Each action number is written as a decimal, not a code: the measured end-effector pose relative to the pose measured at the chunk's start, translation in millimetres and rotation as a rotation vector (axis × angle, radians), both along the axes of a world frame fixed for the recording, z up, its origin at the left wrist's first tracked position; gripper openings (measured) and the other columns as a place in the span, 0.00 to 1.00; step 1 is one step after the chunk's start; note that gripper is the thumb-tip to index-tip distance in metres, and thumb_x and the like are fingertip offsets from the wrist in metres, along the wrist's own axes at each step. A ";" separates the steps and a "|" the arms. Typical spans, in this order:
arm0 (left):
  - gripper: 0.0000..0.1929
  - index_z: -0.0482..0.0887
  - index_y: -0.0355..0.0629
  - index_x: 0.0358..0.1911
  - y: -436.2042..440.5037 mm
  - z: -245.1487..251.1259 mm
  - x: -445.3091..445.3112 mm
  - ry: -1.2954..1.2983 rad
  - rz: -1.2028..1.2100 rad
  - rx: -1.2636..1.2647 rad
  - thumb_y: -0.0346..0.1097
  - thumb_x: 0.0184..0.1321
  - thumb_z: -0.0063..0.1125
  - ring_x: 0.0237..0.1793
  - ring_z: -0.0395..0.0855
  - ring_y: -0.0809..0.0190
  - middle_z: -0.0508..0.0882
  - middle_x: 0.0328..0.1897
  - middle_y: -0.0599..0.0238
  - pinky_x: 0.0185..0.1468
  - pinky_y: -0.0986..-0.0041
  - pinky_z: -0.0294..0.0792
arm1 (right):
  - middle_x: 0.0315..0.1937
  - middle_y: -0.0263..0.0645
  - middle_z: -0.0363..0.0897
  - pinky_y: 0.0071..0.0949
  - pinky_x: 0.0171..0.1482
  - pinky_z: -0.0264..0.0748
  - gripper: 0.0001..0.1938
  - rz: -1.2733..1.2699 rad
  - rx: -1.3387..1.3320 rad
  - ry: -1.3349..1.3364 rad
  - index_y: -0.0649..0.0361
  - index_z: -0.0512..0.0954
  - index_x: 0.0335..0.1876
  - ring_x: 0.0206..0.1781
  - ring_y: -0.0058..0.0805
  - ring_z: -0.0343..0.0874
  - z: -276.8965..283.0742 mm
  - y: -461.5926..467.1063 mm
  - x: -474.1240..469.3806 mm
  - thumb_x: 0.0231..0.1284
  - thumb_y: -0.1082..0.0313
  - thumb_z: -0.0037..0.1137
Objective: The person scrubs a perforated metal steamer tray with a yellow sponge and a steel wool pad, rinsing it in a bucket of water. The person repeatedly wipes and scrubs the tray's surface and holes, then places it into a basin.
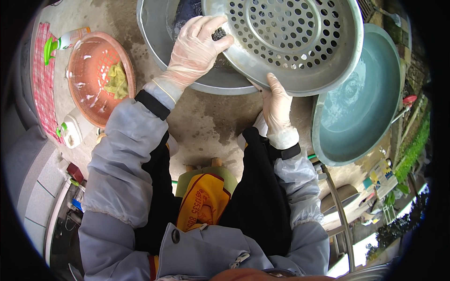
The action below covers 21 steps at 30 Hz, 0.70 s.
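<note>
My left hand (197, 49), in a clear disposable glove, grips a dark scouring pad (218, 34) against the rim of a perforated metal steamer tray (249, 65). With the thumb on top of its near rim, my right hand (277, 102), also gloved, holds the tray tilted. Its fingers are mostly hidden under the metal. Beneath the tray sits a wide metal basin (158, 45), with something dark in it that I cannot make out.
At right stands a large blue-green tub (365, 130) holding water. An orange plastic basket (84, 87) with suds and a yellow-green cloth (116, 80) lies left. Near it are a spray bottle (72, 37), a white jug (73, 131) and a red checked cloth (44, 80).
</note>
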State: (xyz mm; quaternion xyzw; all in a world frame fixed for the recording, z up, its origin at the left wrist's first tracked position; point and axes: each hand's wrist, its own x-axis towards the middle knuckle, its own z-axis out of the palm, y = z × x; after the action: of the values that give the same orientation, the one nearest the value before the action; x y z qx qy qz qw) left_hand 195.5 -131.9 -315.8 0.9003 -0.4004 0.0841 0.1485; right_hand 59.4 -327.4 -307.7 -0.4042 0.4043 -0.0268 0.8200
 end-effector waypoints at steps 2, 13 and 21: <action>0.15 0.90 0.61 0.46 2.2 1.5 -1.8 0.114 -0.059 -0.050 0.36 0.54 0.71 0.64 0.75 0.47 0.77 0.67 0.63 0.67 0.56 0.70 | 0.65 0.46 0.73 0.50 0.63 0.81 0.25 -0.024 -0.016 -0.003 0.62 0.66 0.72 0.65 0.40 0.77 0.2 1.0 0.3 0.73 0.75 0.56; 0.18 0.89 0.60 0.49 4.4 -5.9 -24.9 0.270 -0.040 0.047 0.33 0.54 0.70 0.54 0.81 0.52 0.82 0.54 0.66 0.57 0.63 0.77 | 0.65 0.41 0.74 0.46 0.64 0.79 0.24 -0.044 -0.034 0.013 0.61 0.68 0.71 0.64 0.36 0.76 -2.5 3.2 -0.2 0.72 0.75 0.58; 0.11 0.91 0.57 0.46 3.9 -0.7 -19.2 0.283 0.013 0.051 0.37 0.60 0.67 0.49 0.84 0.51 0.85 0.48 0.62 0.51 0.62 0.78 | 0.63 0.38 0.75 0.40 0.62 0.77 0.23 -0.020 -0.067 0.021 0.58 0.69 0.70 0.63 0.33 0.76 -2.5 5.9 -2.4 0.71 0.77 0.57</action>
State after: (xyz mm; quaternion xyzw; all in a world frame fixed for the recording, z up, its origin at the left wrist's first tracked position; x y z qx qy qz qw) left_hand 176.2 -128.0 -316.5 0.9092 -0.3717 -0.0530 0.1800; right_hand 57.0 -321.5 -310.2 -0.4276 0.4158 -0.0442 0.8015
